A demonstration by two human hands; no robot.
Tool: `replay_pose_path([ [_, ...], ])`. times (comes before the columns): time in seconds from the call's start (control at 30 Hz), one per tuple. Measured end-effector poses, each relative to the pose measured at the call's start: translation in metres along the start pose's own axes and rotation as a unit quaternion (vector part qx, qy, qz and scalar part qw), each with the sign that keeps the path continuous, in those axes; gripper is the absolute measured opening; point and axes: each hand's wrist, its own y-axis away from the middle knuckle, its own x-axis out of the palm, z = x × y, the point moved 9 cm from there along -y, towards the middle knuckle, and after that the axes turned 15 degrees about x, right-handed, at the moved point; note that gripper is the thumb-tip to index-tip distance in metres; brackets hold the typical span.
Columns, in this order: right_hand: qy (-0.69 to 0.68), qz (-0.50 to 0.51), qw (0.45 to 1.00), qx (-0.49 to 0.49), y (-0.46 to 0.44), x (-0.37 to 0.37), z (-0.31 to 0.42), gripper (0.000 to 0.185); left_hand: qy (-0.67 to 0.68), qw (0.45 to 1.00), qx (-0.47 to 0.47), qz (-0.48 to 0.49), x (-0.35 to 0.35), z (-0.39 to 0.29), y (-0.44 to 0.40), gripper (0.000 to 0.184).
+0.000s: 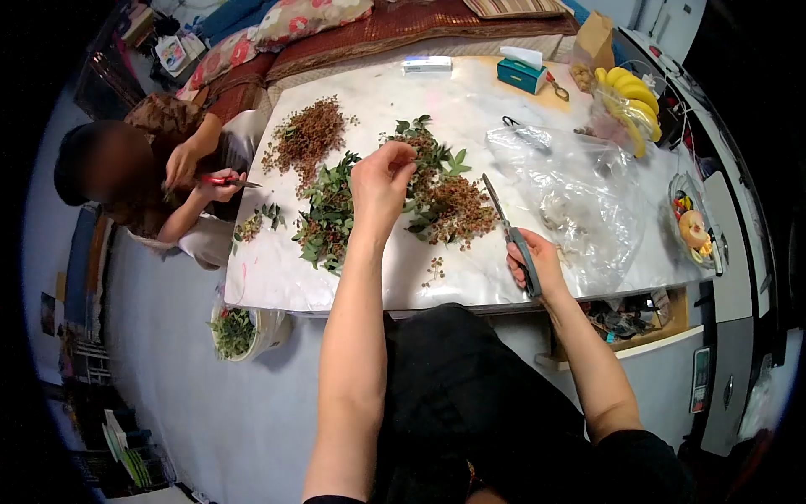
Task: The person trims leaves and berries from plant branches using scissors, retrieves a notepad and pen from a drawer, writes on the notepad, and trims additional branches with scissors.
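Note:
My left hand (382,186) is over the middle of the white table (411,290), its fingers pinched together above leafy stems; anything between them is too small to make out. In my right hand (539,267) are grey-handled scissors (519,244), blades pointing up and away. Green leaves with brown seed clusters (323,223) lie just left of my left hand. Another brown cluster pile (457,210) is between my hands. Farther back on the left is a larger brown pile (311,139). A small sprig (434,270) lies near the front edge.
A person (180,176) at the left holds red-handled scissors (222,180). A bucket of leaves (264,336) stands below the table's left corner. Plastic bag (588,202), bananas (635,99), tissue box (522,74) and bowl (690,220) occupy the right side. An open drawer (638,340) juts out below.

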Motion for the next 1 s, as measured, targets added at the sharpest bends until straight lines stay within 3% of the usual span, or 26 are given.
replay_pose_path([
  [0.1,0.004,-0.006,1.0,0.005,0.0,0.0,-0.001,0.044,0.001,0.999,0.039,-0.025,0.001,0.006,0.004,0.018],
  [0.17,0.008,-0.001,1.0,0.008,0.0,0.0,-0.001,0.045,0.031,0.998,-0.053,0.011,0.01,0.027,0.014,0.018],
  [0.23,0.014,-0.006,1.0,0.008,0.002,0.001,0.001,0.045,0.078,0.996,-0.05,-0.004,0.013,0.037,0.016,0.02],
  [0.3,0.023,-0.011,1.0,0.009,0.003,0.0,0.001,0.045,0.066,0.988,-0.11,0.082,0.027,0.055,0.026,0.023],
  [0.33,0.016,-0.008,1.0,0.006,0.002,0.0,0.001,0.045,0.04,0.989,-0.095,0.108,0.028,0.055,0.025,0.021],
  [0.37,0.008,-0.004,1.0,0.003,0.002,0.0,0.0,0.045,0.04,0.989,-0.095,0.108,0.029,0.056,0.026,0.021],
  [0.43,0.009,-0.003,1.0,0.001,0.001,0.0,0.0,0.045,0.153,0.967,-0.2,0.037,0.026,0.067,0.031,0.018],
  [0.57,0.012,-0.002,1.0,0.0,0.001,0.0,0.0,0.044,0.126,0.961,-0.231,0.088,0.033,0.082,0.043,0.025],
  [0.77,0.014,-0.008,1.0,0.001,0.003,0.002,0.002,0.043,0.115,0.953,-0.199,0.199,0.044,0.077,0.047,0.027],
  [0.87,0.012,-0.01,1.0,0.007,0.004,0.003,0.003,0.043,0.088,0.966,-0.152,0.188,0.039,0.072,0.045,0.026],
  [1.0,0.015,-0.007,1.0,0.001,0.002,0.001,0.002,0.043,0.046,0.962,-0.167,0.21,0.037,0.07,0.044,0.021],
])
